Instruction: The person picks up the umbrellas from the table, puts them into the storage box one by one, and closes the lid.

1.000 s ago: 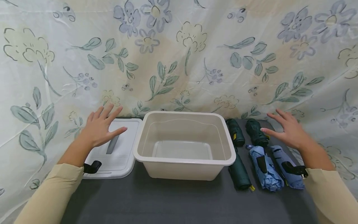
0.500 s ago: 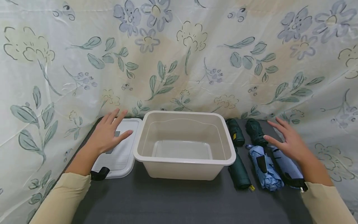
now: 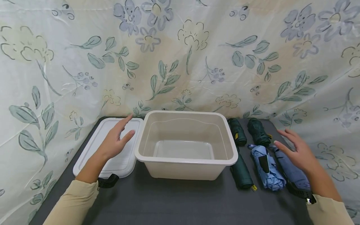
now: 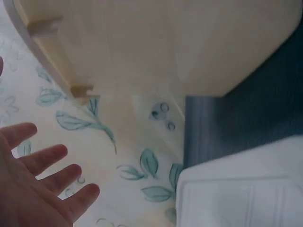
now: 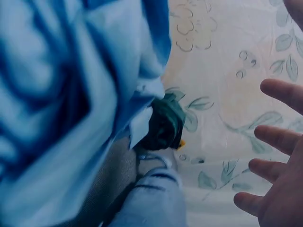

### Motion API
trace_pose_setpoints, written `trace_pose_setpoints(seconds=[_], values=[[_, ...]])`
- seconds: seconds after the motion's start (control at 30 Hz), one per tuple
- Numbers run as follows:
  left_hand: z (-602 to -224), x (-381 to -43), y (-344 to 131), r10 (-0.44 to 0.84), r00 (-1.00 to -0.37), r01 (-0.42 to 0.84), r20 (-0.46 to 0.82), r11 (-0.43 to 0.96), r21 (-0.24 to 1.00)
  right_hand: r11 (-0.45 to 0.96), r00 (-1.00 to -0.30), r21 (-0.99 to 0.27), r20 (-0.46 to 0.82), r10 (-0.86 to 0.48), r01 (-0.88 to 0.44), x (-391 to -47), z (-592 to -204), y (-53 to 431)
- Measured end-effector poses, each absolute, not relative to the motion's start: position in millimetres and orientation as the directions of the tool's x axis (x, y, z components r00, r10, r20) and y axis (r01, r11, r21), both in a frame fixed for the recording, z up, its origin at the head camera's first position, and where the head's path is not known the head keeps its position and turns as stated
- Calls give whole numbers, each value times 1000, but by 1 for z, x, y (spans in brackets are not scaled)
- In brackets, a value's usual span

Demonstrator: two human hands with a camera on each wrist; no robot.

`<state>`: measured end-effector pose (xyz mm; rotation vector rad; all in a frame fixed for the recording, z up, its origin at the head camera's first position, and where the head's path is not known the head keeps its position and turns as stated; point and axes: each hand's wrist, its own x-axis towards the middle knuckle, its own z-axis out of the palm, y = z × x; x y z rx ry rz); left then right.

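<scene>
A deep beige plastic bin (image 3: 182, 170) stands in the middle, with nothing inside it. Over the white lid (image 3: 123, 162) to its left hovers my left hand (image 3: 113, 142), fingers extended and thumb apart. In the left wrist view that hand (image 4: 38, 179) is spread and holds nothing, below the bin's side wall (image 4: 142, 47). My right hand (image 3: 299, 153) hangs above the right-hand bundles, its fingers apart and grasping nothing. These look like folded umbrellas: a crumpled light blue one (image 3: 267, 170), a smoother blue one (image 3: 293, 172), and dark green ones (image 3: 242, 173) beside the bin.
Another dark green bundle (image 3: 258, 132) lies farther back, by the cloth. A grey surface (image 3: 180, 200) lies under everything. Flower-printed cloth (image 3: 168, 62) hangs behind and along both sides. Black wrist straps (image 3: 108, 181) with cameras are on both wrists.
The left hand has moved right and down, turning more side-on over the lid. The right hand has moved lower and slightly right. Bin, lid and bundles have stayed put.
</scene>
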<state>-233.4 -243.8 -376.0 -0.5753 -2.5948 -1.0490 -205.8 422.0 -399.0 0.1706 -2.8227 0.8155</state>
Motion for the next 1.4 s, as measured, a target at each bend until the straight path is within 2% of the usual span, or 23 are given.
trace_pose_setpoints(seconds=[0.13,0.33,0.6,0.87,1.1,1.4], values=[[-376,-231,-238,243,-899,436,364,577,691,844,-982,-527,186,-4,-103,-203,-407,427],[-373,-231,-232,212,-949,309,235,458,834,865,-989,-498,146,21,-55,-198,-418,436],[-372,-237,-225,200,-973,162,112,252,954,892,-993,-452,112,48,-8,-195,-428,446],[-368,-240,-223,206,-978,69,42,124,990,880,-996,-469,4,84,72,-192,-433,456],[-364,-243,-224,209,-978,28,1,125,992,865,-991,-483,-86,106,134,-195,-435,463],[-360,-246,-224,234,-972,-10,-25,66,998,843,-988,-524,-143,58,125,-198,-438,472]])
